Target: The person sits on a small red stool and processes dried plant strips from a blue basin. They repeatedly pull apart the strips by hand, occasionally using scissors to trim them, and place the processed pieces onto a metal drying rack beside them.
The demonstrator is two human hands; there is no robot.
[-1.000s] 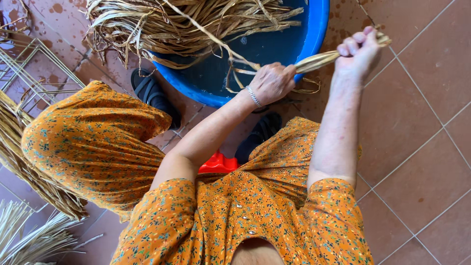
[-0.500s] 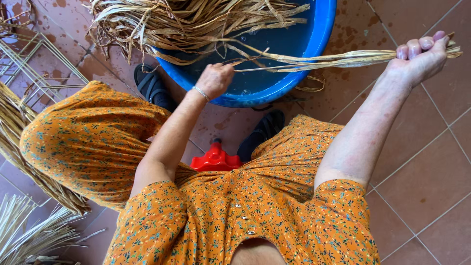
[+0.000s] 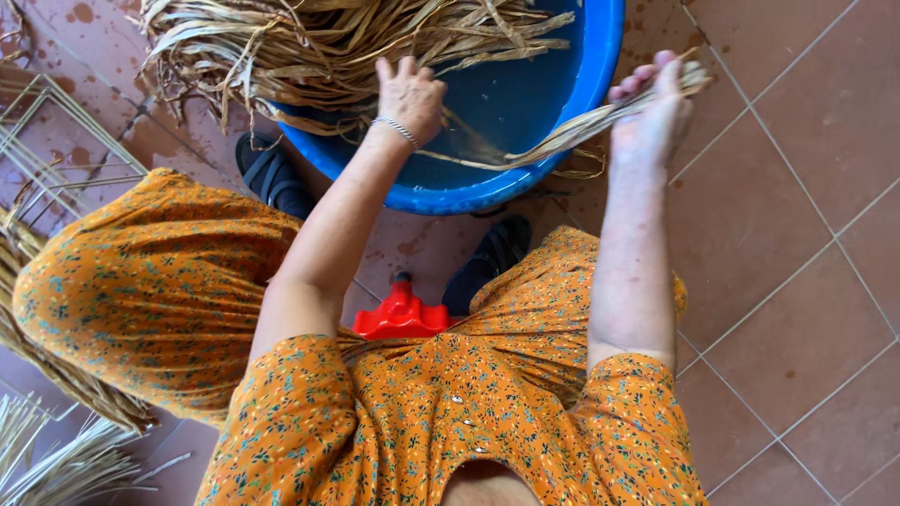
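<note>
A: What is being held at this moment?

B: A thin bundle of dried straw strips (image 3: 572,131) is clamped in the right hand (image 3: 652,117), the fingers closed around one end. The bundle runs down and leftwards across the rim of the blue basin (image 3: 581,112) into its hollow. The left hand (image 3: 410,94) is laid with fingers spread apart on the heap of loose straw (image 3: 328,42) piled in the basin; nothing is seen to be gripped by it.

A: What could be expected to go wrong?

B: 3 risks are judged likely. The lower end of the bundle appears to be caught among the heap, so extra strips could be dragged out and tangled if it is drawn away sharply. The strips look dry and brittle, so a bend over the basin rim could cause splitting. The bundle is held only near 1 end, so strands could slip loose.

A: Anything underfoot?

B: Stray strips are seen hanging over the rim towards the tiled floor (image 3: 797,281), near the dark sandals (image 3: 492,258); a slip could be caused there.
</note>
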